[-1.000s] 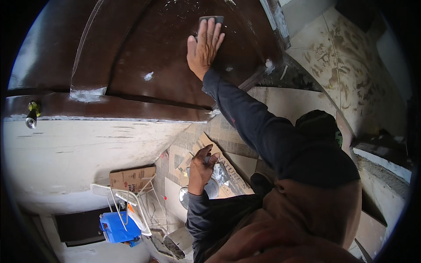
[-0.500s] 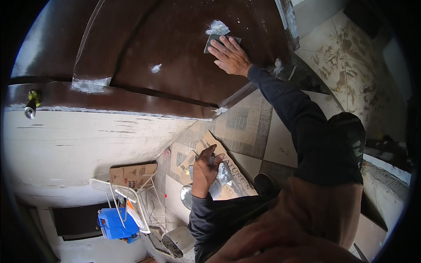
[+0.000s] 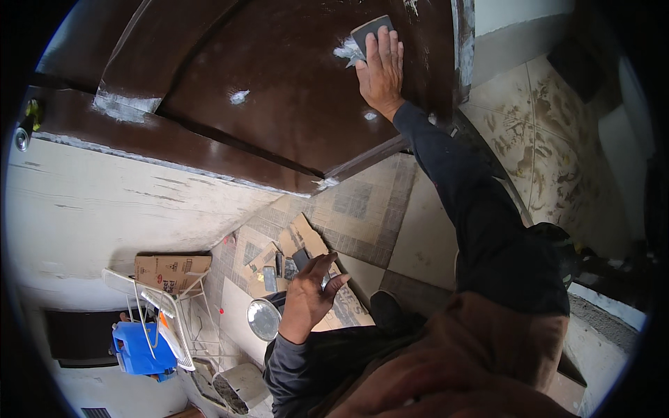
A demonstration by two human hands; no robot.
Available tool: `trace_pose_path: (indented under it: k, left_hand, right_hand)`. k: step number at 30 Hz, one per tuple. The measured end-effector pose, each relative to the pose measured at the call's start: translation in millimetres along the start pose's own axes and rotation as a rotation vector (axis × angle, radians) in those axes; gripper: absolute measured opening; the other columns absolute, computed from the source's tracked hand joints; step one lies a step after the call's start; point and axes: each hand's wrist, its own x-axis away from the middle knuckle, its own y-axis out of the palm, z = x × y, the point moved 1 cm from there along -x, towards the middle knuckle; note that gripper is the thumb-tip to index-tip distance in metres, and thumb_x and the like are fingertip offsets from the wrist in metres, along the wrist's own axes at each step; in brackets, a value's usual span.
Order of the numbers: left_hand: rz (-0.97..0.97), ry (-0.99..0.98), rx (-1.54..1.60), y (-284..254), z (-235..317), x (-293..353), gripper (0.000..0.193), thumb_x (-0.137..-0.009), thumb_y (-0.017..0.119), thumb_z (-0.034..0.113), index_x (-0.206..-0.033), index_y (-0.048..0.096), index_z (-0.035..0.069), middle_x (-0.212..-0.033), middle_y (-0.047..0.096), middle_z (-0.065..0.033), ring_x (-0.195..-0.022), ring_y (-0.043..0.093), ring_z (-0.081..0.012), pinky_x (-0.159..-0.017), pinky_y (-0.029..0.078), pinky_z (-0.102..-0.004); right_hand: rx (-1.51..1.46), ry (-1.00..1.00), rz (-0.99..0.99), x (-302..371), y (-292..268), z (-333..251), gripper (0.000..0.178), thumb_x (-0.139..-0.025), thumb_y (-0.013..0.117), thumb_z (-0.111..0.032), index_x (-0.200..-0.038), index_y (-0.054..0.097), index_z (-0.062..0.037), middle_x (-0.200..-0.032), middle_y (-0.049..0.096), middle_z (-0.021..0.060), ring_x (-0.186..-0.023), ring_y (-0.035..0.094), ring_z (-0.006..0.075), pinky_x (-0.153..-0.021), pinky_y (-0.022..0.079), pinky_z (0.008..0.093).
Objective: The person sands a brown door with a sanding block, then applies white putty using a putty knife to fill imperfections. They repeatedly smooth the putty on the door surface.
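From my end of the feed I count two bare hands, one grey pad (image 3: 371, 35), one brown door (image 3: 293, 104), at least three white patches on its panel, one blue container (image 3: 143, 347), one white-framed chair (image 3: 167, 310) and one shiny round tin (image 3: 263, 319). The right hand (image 3: 382, 73) lies flat, its fingers extended over the pad and holding it against the door, where the pad overlaps the edge of a white patch (image 3: 347, 51). The left hand (image 3: 306, 296) hangs above a cardboard sheet (image 3: 304, 233), fingers half curled and thumb apart; I see nothing gripped between them. Its palm is turned from me, and it hides part of the sheet. Fingers cover the pad's lower part, I can't fix the number of small dark pieces on the cardboard, and the door runs out of view at the top. The right hand sits inside the door's right edge, with broad panel to its left. Tiled floor (image 3: 376, 202) stretches between the door's lower corner and the cardboard, leaving the left hand well apart from the door.
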Motion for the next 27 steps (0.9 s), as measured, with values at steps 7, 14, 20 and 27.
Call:
trace_pose_path:
  k: [7,14,20,27]
  left_hand:
    - [0.02,-0.025,0.009,9.5,-7.8,8.8,0.043,-0.087,0.078,0.023,-0.122,0.065,0.001,-0.114,0.069,-0.0224,-0.101,0.069,-0.0394,-0.084,0.055,-0.0413]
    - [0.034,-0.005,0.008,0.4,-13.3,25.9,0.043,-0.087,0.078,0.022,-0.123,0.065,0.001,-0.116,0.069,-0.0216,-0.105,0.069,-0.0394,-0.086,0.056,-0.0405]
    - [0.025,-0.023,0.004,-3.0,-22.5,37.6,0.047,-0.09,0.074,0.035,-0.122,0.065,0.002,-0.116,0.069,-0.0216,-0.104,0.068,-0.0413,-0.086,0.056,-0.0446]
    - [0.023,-0.041,-0.037,-11.3,-18.5,52.1,0.046,-0.09,0.074,0.034,-0.123,0.064,0.002,-0.116,0.068,-0.022,-0.102,0.068,-0.0411,-0.085,0.056,-0.0443]
  right_hand:
    - [-0.08,-0.01,0.022,-6.2,3.6,-10.8,0.065,-0.098,0.058,-0.032,-0.154,0.037,-0.0065,-0.161,0.028,0.0226,-0.151,0.02,0.0426,-0.122,0.014,0.0552]
    - [-0.099,-0.096,0.053,-23.9,6.0,-30.0,0.065,-0.095,0.061,-0.035,-0.151,0.041,-0.0076,-0.161,0.031,0.0184,-0.15,0.019,0.0445,-0.12,0.014,0.0581]
    - [-0.166,-0.206,0.096,-46.3,5.8,-59.6,0.059,-0.091,0.067,-0.036,-0.147,0.052,-0.0243,-0.16,0.037,0.0067,-0.152,0.022,0.0303,-0.124,0.01,0.0489]
    - [-0.109,-0.063,0.145,-83.9,-12.0,-92.0,0.061,-0.093,0.064,-0.035,-0.15,0.046,-0.0233,-0.161,0.034,0.0107,-0.151,0.022,0.0377,-0.122,0.015,0.0528]
